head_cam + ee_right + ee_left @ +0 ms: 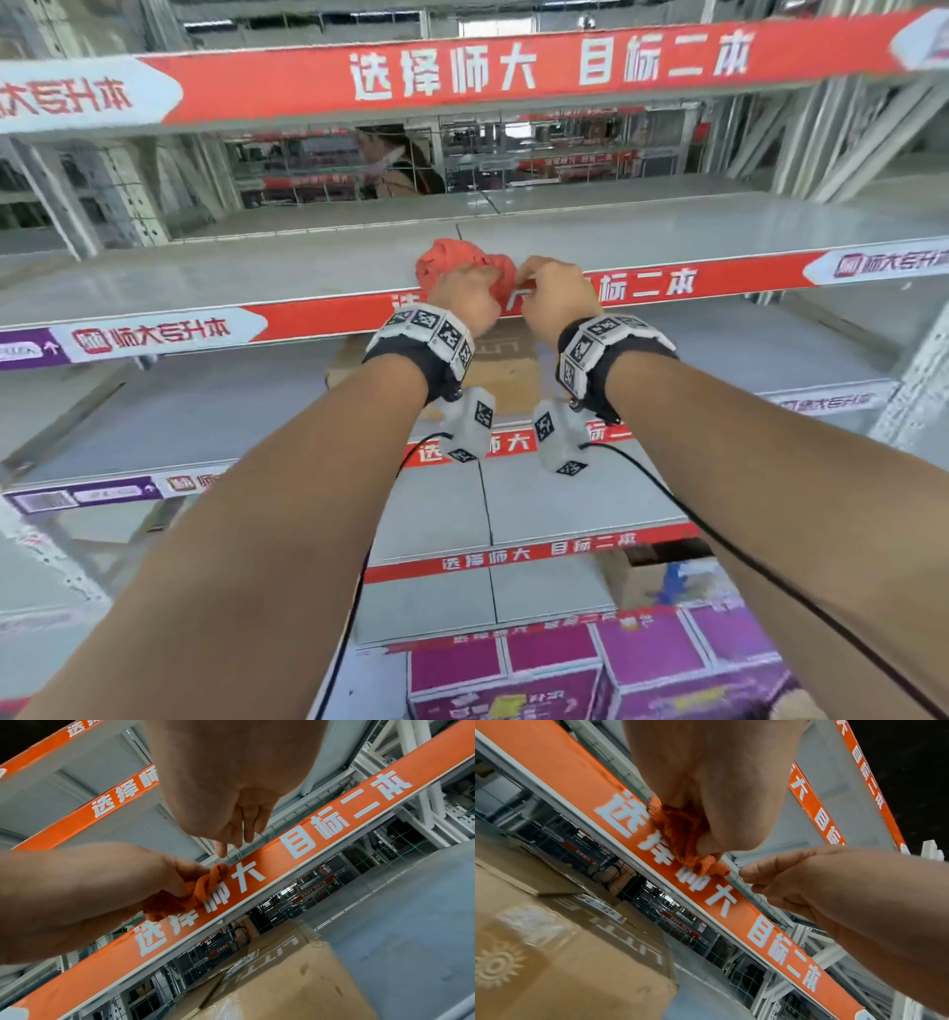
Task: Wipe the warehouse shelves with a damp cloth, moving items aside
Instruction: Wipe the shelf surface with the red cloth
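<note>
An orange cloth [452, 257] is bunched at the front edge of a grey metal shelf [231, 277], just above its red banner strip [667, 285]. My left hand [462, 298] grips the cloth, and a loose end [713, 868] hangs out below the fist [718, 801]. My right hand [552, 293] is right beside it at the same edge with loosely bent fingers [222, 850] that hold nothing; the fingertips sit a small gap from the cloth's end [205, 882]. A brown cardboard box [506, 370] stands on the shelf below, under both wrists.
Another banner-fronted shelf beam [462, 77] runs overhead. Lower grey shelves [565, 503] step out toward me, with purple boxes [642, 663] at the bottom. A steel upright [914, 395] stands at the right. A person [395, 169] is behind the racks.
</note>
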`<action>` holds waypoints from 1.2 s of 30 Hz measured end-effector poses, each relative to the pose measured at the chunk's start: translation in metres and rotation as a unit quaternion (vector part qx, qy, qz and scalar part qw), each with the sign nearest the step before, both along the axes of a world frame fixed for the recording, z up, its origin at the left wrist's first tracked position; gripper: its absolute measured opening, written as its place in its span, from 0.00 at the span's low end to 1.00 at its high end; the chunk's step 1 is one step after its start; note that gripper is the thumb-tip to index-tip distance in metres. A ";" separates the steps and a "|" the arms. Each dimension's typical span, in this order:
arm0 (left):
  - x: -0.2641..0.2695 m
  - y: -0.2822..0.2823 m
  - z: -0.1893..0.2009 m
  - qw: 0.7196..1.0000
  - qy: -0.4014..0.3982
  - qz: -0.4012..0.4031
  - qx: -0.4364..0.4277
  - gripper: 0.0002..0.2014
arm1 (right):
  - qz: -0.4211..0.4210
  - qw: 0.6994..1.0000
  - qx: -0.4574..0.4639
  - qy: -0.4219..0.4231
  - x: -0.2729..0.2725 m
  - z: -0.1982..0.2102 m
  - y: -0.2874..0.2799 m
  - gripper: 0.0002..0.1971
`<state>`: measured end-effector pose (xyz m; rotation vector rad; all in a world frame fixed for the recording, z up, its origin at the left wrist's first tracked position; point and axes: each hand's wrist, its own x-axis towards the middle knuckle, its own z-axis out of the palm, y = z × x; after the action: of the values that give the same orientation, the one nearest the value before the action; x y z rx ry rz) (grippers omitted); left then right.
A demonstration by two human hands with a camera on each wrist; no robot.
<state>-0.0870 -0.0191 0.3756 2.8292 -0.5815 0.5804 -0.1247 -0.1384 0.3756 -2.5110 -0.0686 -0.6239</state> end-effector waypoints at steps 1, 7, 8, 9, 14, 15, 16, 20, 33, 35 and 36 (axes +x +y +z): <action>0.002 -0.006 0.000 1.000 -0.001 -0.012 -0.001 0.16 | 0.003 1.000 0.001 -0.004 0.001 -0.001 -0.002 0.15; 0.009 0.003 -0.002 1.000 0.001 -0.016 0.004 0.20 | 0.031 0.999 0.020 -0.030 0.016 -0.006 0.012 0.13; 0.011 0.007 0.000 1.000 0.001 -0.014 0.002 0.20 | 0.035 0.999 0.021 -0.032 0.019 -0.007 0.017 0.13; 0.013 0.010 0.002 1.000 0.003 -0.012 -0.003 0.19 | 0.038 0.999 0.020 -0.030 0.022 -0.007 0.021 0.14; 0.023 0.036 0.005 0.999 0.028 0.004 -0.020 0.19 | 0.060 0.998 0.010 -0.029 0.033 -0.005 0.045 0.14; 0.025 0.045 0.005 0.999 0.031 0.009 -0.014 0.19 | 0.066 0.997 0.001 -0.029 0.035 -0.003 0.051 0.14; 0.027 0.053 0.006 0.999 0.030 0.010 -0.011 0.19 | 0.071 0.997 -0.007 -0.027 0.037 -0.002 0.057 0.14; 0.034 0.085 0.012 0.999 0.049 0.013 -0.007 0.19 | 0.083 0.996 -0.022 -0.018 0.044 0.004 0.086 0.16; 0.035 0.269 0.024 0.991 0.031 0.095 -0.091 0.17 | 0.160 0.976 -0.140 0.039 0.078 0.018 0.257 0.23; 0.031 0.306 0.021 0.983 0.022 0.120 -0.139 0.18 | 0.141 0.968 -0.181 0.105 0.088 0.026 0.283 0.28; 0.030 0.327 0.019 0.978 0.009 0.138 -0.156 0.18 | 0.131 0.962 -0.201 0.130 0.094 0.029 0.296 0.30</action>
<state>-0.0569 0.3075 0.3943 2.6230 -0.0791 0.6296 -0.0305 0.1574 0.4050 -2.8800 -0.4647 -0.1793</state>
